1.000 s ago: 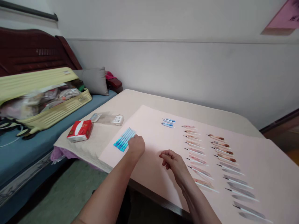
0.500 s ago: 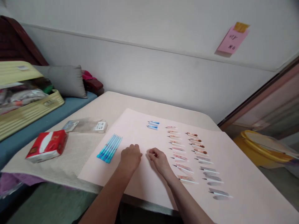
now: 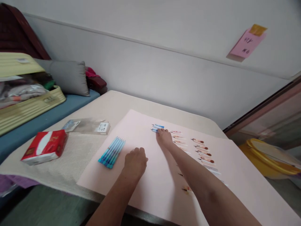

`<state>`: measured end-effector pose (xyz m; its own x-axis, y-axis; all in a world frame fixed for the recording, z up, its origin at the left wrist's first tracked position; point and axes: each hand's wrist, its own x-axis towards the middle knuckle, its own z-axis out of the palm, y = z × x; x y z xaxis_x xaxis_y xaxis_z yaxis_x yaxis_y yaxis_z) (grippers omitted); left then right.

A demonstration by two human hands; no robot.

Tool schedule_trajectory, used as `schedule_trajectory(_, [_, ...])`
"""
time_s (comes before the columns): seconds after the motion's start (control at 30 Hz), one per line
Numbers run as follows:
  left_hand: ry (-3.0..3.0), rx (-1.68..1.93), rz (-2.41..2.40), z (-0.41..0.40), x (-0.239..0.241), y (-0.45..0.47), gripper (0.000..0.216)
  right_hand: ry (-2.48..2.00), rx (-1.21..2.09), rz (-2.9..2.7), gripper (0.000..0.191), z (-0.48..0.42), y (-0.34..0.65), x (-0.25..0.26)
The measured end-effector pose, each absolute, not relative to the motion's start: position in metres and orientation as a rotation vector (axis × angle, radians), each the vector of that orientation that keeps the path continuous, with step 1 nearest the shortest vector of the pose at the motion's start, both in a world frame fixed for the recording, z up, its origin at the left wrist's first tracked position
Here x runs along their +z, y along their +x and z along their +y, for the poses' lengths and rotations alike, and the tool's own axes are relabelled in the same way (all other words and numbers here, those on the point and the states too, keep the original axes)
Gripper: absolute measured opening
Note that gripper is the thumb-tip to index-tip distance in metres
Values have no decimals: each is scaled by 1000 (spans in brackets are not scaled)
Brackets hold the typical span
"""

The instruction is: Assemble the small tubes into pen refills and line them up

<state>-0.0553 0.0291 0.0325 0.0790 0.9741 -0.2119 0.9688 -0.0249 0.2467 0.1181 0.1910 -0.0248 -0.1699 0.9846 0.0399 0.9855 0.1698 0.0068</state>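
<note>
My right hand (image 3: 164,137) reaches over the pink sheet (image 3: 145,191), its fingers closed at the near blue-and-white pen (image 3: 154,130). Another blue pen (image 3: 160,126) lies just behind that one. Further left, my left hand (image 3: 135,161) rests on the sheet with curled fingers; its palm side is hidden, so I cannot see if anything is inside. Beside it several light-blue pens (image 3: 112,152) lie side by side, tips pointing away. Pink-patterned pens (image 3: 180,142) form a column on the right, partly covered by my right forearm. Brown-patterned pens (image 3: 204,153) make a second column.
On the table's left are a red-and-white tissue pack (image 3: 44,146) and a clear plastic package (image 3: 88,126). A yellow case (image 3: 30,100) and grey pillow (image 3: 67,78) sit beyond it. A wall (image 3: 141,69) stands behind; a yellow tub (image 3: 268,158) is at right.
My right hand has moved forward from beside my left hand to the blue pens. My left hand keeps its curled pose. The view has shifted slightly.
</note>
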Motion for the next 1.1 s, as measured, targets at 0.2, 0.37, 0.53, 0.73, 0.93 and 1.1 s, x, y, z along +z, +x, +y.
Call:
schedule_trajectory(0.2, [2038,24,1912,28,36,-53,29,-2030,-70,-2438,30,200,122,-28])
schedule_trajectory(0.37, [2070,95,1909,24,34,-55,26,-2064,-26,-2450,26,200,122,-23])
schedule_trajectory(0.53, [2094,152,1899,25,30,-58,27,-2064,5,-2453,26,175,116,-21])
schedule_trajectory(0.73, [2135,190,1891,22,35,-62,27,-2084,37,-2450,23,104,115,-25])
schedule_trajectory(0.93, [2158,207,1891,20,38,-63,29,-2071,38,-2421,20,31,115,-32])
schedule_trajectory(1.1, [2186,192,1894,18,32,-63,27,-2026,131,-2366,19,14,117,-25])
